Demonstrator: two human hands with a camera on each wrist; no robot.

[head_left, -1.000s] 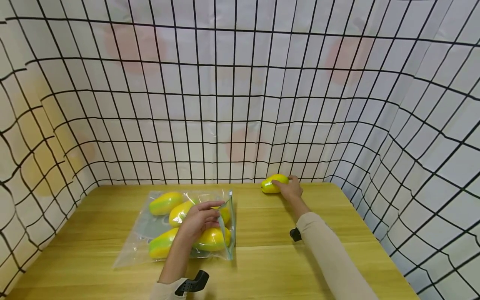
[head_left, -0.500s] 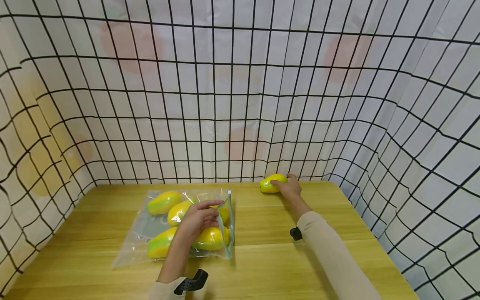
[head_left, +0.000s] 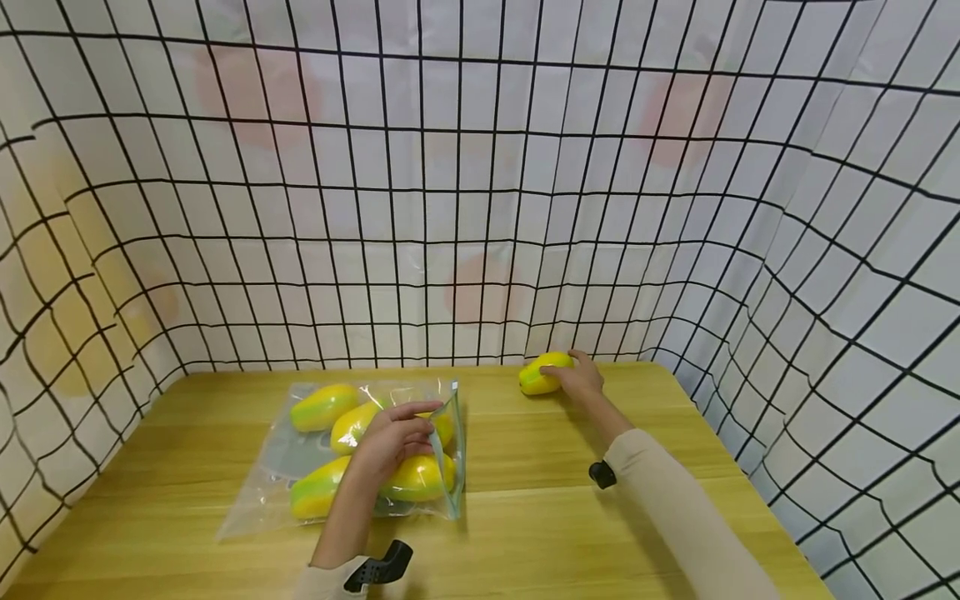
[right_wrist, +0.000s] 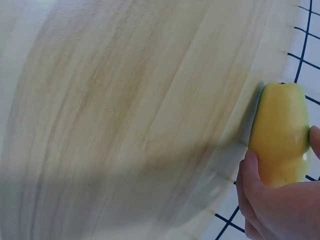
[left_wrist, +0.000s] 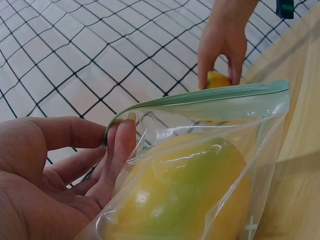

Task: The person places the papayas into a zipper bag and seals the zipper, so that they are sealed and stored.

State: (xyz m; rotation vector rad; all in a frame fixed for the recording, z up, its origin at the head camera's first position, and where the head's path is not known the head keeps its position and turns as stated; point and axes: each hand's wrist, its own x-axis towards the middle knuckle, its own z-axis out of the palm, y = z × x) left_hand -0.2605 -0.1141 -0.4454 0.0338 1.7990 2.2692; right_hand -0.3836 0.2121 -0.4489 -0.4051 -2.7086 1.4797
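Observation:
A clear zip bag [head_left: 247, 510] lies on the table with several yellow-green papayas [head_left: 326, 407] inside. My left hand [head_left: 388, 446] reaches over the bag and holds one side of its green zip strip [left_wrist: 215, 97] between thumb and fingers, so the mouth stands apart on the right. Part of the bag's contents is hidden under that hand. At the table's back edge, my right hand [head_left: 583, 382] grips a loose papaya [head_left: 534, 380] with thumb and fingers on opposite sides. The right wrist view shows this papaya [right_wrist: 279, 127] lengthwise, its lower end at the palm.
A white sheet with a black grid [head_left: 465, 208] rises behind the table and along both sides. The wooden table [head_left: 540, 517] stretches between the bag and the right arm. Each wrist wears a black camera mount [head_left: 381, 568].
The right hand has drawn the loose papaya slightly towards me from the back edge, turning it a little. The left hand keeps its hold on the bag. The head view has shifted slightly.

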